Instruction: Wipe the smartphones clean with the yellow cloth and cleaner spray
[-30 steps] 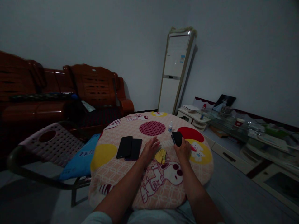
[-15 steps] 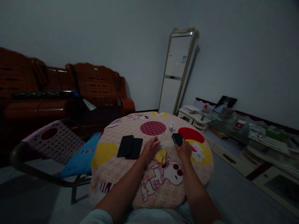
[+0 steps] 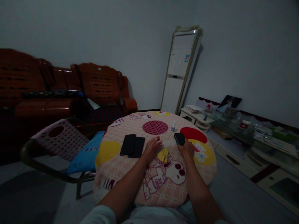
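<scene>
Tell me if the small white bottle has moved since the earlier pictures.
No, the small white bottle stands in the same spot, just right of the dotted oval.

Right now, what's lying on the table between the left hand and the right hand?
A crumpled yellow cloth lies between the left hand and the right hand, closer to the left, on the patterned tablecloth; the head view shows it.

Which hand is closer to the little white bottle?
The right hand. It is just below the bottle in the picture, on a dark phone-like object; the left hand is farther down-left.
</scene>
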Demonstrator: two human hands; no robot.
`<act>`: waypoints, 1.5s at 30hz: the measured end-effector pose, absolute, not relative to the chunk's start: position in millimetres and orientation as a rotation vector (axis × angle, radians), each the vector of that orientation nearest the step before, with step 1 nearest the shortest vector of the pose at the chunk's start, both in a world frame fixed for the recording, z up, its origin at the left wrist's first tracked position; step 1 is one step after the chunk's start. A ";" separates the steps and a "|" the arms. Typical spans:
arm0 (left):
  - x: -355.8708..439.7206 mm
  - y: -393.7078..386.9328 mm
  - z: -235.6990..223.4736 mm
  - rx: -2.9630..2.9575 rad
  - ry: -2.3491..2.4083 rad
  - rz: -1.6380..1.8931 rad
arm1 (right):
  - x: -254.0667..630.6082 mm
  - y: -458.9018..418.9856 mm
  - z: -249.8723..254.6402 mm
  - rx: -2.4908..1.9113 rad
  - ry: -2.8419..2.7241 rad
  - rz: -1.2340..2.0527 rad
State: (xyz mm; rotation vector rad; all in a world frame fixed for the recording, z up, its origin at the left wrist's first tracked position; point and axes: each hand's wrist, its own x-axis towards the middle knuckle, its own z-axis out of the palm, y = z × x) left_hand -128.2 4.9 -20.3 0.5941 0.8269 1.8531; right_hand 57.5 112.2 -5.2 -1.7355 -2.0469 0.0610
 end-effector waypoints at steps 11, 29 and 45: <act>-145.0 2.5 -25.6 1.042 1.603 1.973 | 55.1 100.8 -9.7 -1.388 -2.011 -0.189; -236.2 -68.2 6.3 0.764 2.951 0.784 | 5.8 28.5 -17.5 -1.149 -2.526 0.044; -216.8 -49.7 9.6 0.432 1.463 1.846 | 7.3 51.5 -32.1 -0.822 -2.104 0.426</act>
